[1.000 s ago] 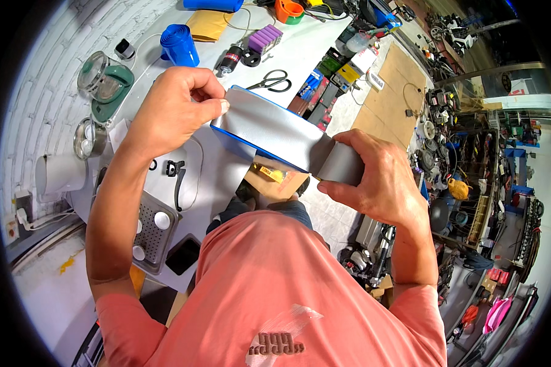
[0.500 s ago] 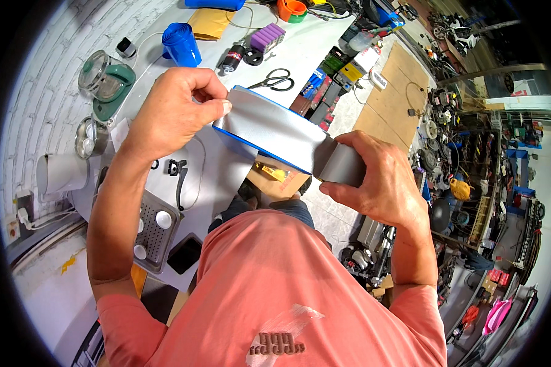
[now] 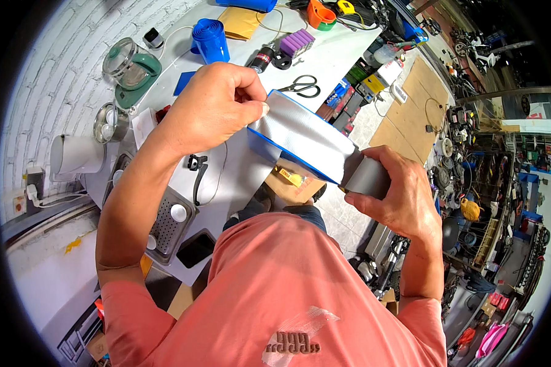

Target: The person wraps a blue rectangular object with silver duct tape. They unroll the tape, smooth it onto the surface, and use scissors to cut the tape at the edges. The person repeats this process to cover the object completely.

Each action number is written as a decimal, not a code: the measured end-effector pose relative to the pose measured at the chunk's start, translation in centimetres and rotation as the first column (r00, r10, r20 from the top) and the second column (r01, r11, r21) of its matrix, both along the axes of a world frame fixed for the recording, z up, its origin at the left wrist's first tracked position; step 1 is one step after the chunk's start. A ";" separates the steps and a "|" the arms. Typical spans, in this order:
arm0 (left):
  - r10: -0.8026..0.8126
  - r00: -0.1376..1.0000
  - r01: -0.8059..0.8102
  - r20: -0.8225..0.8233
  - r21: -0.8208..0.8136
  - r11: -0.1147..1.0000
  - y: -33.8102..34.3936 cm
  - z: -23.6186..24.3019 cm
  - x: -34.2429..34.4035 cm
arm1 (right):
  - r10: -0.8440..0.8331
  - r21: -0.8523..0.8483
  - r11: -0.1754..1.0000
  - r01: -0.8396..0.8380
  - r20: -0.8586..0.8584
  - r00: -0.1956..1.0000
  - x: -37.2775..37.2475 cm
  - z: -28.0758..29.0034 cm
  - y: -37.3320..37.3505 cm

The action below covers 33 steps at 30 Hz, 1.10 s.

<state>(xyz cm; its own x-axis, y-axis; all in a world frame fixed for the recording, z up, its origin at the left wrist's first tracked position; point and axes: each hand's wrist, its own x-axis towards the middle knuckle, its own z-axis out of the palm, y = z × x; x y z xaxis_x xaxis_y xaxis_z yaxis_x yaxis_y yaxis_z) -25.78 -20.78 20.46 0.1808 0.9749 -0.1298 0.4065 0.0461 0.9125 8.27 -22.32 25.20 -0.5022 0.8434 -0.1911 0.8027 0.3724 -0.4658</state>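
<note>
Head view: two bare hands, well apart, hold the ends of a blue-edged sheet (image 3: 306,131) in mid-air, a little above and right of the middle of the frame. It is bent like a trough, its silvery inside facing up. The left hand (image 3: 211,110), upper left of centre, pinches the sheet's upper left corner between thumb and fingers. The right hand (image 3: 404,189), right of centre, clasps a grey curved piece (image 3: 368,177) at the sheet's lower right end; whether the two are joined, I cannot tell.

A white worktop (image 3: 346,46) runs from top centre towards the lower left. On it, just above the sheet, lie black-handled scissors (image 3: 303,87). Farther up are a purple block (image 3: 297,41), a black can (image 3: 262,59) and a blue roll (image 3: 209,41). At lower left lie a black lever (image 3: 199,180), a perforated tray (image 3: 165,226) with white cups and a phone (image 3: 195,249).
</note>
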 end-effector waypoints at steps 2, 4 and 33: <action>0.002 1.000 -0.002 -0.002 0.000 1.000 -0.2 0.3 -0.1 | 0.007 -0.005 1.000 -0.007 -0.010 1.000 0.0 -0.1 0.1; -0.001 1.000 0.001 -0.008 0.019 1.000 -0.4 0.8 0.1 | 0.007 0.001 1.000 -0.007 -0.006 1.000 0.0 -0.2 0.2; -0.076 0.987 0.069 -0.141 -0.056 0.996 0.0 4.1 0.7 | -0.022 -0.047 0.999 0.021 -0.012 1.000 -0.1 -0.1 0.1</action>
